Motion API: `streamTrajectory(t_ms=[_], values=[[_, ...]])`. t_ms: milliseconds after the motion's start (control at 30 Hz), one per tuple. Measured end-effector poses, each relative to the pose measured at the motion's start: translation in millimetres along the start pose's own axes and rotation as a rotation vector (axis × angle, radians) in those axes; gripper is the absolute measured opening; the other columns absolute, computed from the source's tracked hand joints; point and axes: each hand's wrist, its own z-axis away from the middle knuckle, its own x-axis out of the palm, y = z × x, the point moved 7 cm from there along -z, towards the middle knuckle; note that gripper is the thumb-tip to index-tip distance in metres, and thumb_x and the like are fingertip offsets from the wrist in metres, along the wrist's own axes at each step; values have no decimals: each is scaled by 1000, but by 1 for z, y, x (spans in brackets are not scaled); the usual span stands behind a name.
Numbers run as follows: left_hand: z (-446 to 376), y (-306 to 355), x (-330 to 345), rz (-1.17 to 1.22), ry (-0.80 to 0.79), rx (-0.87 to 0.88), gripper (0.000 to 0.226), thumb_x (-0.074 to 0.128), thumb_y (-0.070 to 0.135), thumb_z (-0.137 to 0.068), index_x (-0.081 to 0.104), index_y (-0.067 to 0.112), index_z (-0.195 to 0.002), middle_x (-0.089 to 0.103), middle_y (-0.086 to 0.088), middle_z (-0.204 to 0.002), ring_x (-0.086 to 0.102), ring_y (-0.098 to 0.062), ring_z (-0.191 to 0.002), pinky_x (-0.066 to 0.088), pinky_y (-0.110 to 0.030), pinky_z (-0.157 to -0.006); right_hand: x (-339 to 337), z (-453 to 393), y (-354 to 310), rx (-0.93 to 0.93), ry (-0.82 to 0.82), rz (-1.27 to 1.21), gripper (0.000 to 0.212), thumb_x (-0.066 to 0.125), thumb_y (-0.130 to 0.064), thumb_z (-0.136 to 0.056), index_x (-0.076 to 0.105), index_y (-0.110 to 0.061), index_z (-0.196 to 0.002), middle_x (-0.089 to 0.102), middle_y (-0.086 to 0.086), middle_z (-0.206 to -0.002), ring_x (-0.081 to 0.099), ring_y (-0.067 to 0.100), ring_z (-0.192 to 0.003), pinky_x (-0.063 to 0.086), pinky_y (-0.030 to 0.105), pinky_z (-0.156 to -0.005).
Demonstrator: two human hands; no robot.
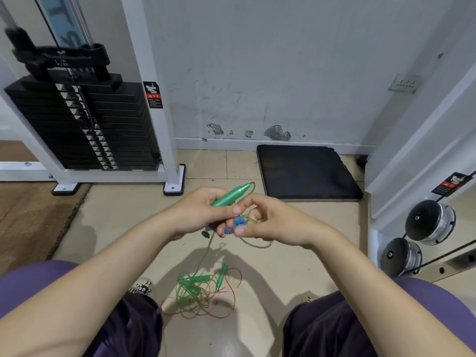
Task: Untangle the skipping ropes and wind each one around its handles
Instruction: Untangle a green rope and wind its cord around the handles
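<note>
A: Nearest the camera, what lies between the knees?

B: A tangle of ropes on the tiled floor at six o'clock: green and red cords looped together, with three green handles lying in it.

A: Any box or bag holding them?

B: None shows; the cords lie loose on the tiles.

A: And the hands?

B: Above the pile, at centre. The left hand has its fingers closed around a green handle, whose tip points toward one o'clock. The right hand is just beside it, thumb and fingers pinched on thin green cord by a blue-and-white braided piece. A green strand drops from there to the pile.

A: Farther out?

B: A black mat at one o'clock against the wall, a weight stack at ten o'clock, dumbbells at three.
</note>
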Motion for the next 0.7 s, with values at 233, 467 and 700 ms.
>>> streamTrajectory(t_ms=[233,467,700], values=[[11,1,-42,-353,37,-106,14,69,18,-90,66,4,-88,72,-6,-71,65,-17,-65,49,-27,-76,-68,17,-12,-91,476,17,14,73,-20,-87,73,-22,-73,58,-4,-59,38,2,-46,31,13,-48],[13,13,-17,-183,0,-21,12,70,15,-89,65,10,-79,58,-7,-58,49,-18,-48,45,-26,-56,-29,6,-7,-48,178,-103,20,77,-14,-82,69,-11,-99,66,3,-71,60,19,-61,51,30,-65],[15,17,-38,-209,-2,-49,12,69,14,-88,68,2,-87,59,-7,-61,55,-19,-58,49,-25,-62,-40,9,-19,-102,327,-8,13,71,-18,-89,72,-17,-76,52,-11,-51,33,3,-47,28,14,-48]])
